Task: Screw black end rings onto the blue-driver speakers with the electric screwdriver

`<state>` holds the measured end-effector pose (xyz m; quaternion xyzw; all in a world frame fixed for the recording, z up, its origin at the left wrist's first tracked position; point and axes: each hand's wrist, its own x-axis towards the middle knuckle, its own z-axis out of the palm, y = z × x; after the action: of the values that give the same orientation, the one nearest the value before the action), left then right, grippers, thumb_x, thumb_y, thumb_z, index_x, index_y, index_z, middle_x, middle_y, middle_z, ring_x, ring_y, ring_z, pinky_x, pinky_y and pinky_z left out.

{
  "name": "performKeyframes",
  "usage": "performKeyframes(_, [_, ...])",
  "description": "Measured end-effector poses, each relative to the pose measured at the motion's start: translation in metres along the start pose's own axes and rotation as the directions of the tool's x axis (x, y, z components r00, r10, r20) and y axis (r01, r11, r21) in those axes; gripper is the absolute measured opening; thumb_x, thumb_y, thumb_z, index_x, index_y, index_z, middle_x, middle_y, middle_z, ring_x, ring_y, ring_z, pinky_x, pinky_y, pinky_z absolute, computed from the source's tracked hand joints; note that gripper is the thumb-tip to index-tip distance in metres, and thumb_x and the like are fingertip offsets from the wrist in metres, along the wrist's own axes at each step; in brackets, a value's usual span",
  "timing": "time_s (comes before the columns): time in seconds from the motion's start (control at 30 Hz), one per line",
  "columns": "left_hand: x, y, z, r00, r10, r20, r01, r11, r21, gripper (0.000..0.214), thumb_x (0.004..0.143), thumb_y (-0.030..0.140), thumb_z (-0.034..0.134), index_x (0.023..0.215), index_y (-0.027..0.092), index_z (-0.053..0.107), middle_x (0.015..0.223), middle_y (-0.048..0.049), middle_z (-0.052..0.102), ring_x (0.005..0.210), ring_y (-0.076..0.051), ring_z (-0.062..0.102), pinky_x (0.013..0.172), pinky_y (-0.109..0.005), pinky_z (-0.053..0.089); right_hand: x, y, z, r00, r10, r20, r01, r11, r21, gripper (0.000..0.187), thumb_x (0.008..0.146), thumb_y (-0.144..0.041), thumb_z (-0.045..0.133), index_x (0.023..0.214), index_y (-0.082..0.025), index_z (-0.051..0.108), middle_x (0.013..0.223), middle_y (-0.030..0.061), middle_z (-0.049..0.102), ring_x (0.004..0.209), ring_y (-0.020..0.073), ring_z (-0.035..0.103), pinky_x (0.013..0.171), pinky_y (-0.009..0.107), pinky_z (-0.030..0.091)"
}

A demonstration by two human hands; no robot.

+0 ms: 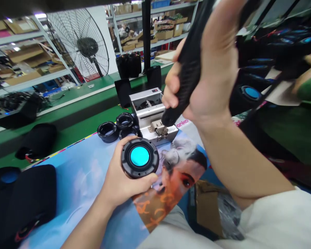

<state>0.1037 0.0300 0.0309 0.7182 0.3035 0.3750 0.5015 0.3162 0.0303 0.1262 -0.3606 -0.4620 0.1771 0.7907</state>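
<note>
My left hand (121,183) is wrapped round the edge of a round black speaker end piece (140,157), its shiny blue centre facing up. My right hand (215,83) is raised and closed on a long black electric screwdriver (188,76). The screwdriver's upper part runs out of the frame, and I cannot make out its bit. Its lower end is in front of a silver screw feeder (151,114). Left of the feeder sit several black rings (107,132).
A poster sheet (85,183) covers the work surface. Black speaker bodies (32,204) lie at left, with red wires showing. Behind are a green bench (93,121), a large fan (86,46) and shelves of cartons. A cardboard box (207,204) is below at right. Another person's arm shows far right.
</note>
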Motion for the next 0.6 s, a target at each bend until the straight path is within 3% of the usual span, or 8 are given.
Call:
performKeyframes(0.1, [0.0,0.0,0.0,1.0,0.004,-0.007,-0.004,1.0,0.001,0.083,0.058,0.032,0.102,0.128,0.024,0.058,0.116,-0.006,0.081,0.102,-0.029,0.082,0.089,-0.038,0.066,-0.012,0.019,0.0,0.997,0.07,0.042,-0.071,0.997,0.013,0.071,0.071,-0.088,0.081,0.074,-0.023,0.054,0.053,-0.0029,0.046,0.037,0.0139,0.045,0.032,0.033,0.031])
performKeyframes(0.23, [0.001,0.001,0.001,1.0,-0.001,0.003,0.001,1.0,-0.001,0.082,0.058,0.032,0.102,0.127,0.024,0.059,0.114,-0.0053,0.081,0.1,-0.028,0.082,0.085,-0.038,0.067,-0.017,0.046,-0.006,0.996,0.042,0.079,-0.048,0.997,0.064,0.069,0.078,-0.087,0.076,0.076,-0.022,0.053,0.052,-0.004,0.049,0.034,0.0113,0.044,0.03,0.028,0.028])
performKeyframes(0.33, [0.001,0.002,0.001,1.0,-0.014,-0.002,0.014,1.0,0.001,0.082,0.057,0.033,0.102,0.127,0.025,0.059,0.113,-0.0052,0.081,0.098,-0.029,0.081,0.085,-0.038,0.067,-0.017,0.053,-0.009,0.991,0.074,0.114,-0.082,0.994,0.071,0.072,0.076,-0.09,0.075,0.075,-0.022,0.051,0.051,-0.0041,0.049,0.032,0.0117,0.043,0.028,0.028,0.028])
performKeyframes(0.43, [0.001,0.002,0.001,1.0,-0.01,0.004,0.01,1.0,0.002,0.081,0.057,0.033,0.101,0.126,0.024,0.058,0.112,-0.0053,0.081,0.099,-0.029,0.081,0.086,-0.039,0.067,-0.015,0.041,-0.012,0.976,0.16,0.149,-0.172,0.983,0.068,0.071,0.069,-0.085,0.085,0.073,-0.022,0.053,0.05,-0.004,0.051,0.032,0.013,0.044,0.028,0.029,0.031])
performKeyframes(0.53, [0.001,0.002,0.001,1.0,-0.002,0.003,0.002,1.0,0.011,0.079,0.059,0.032,0.099,0.126,0.024,0.058,0.111,-0.0053,0.081,0.098,-0.028,0.081,0.086,-0.039,0.066,-0.009,0.005,-0.007,0.984,0.125,0.125,-0.131,0.991,0.039,0.064,0.07,-0.08,0.087,0.076,-0.022,0.06,0.053,-0.0045,0.054,0.038,0.0133,0.048,0.031,0.031,0.036])
performKeyframes(0.6, [0.001,0.002,0.001,1.0,0.006,0.002,-0.006,1.0,0.018,0.078,0.06,0.031,0.098,0.126,0.023,0.058,0.113,-0.0058,0.081,0.1,-0.028,0.081,0.088,-0.038,0.065,-0.004,-0.025,0.004,0.992,0.041,0.118,-0.048,0.997,0.053,0.068,0.086,-0.091,0.06,0.071,-0.025,0.055,0.051,-0.0068,0.045,0.036,0.01,0.043,0.033,0.029,0.039])
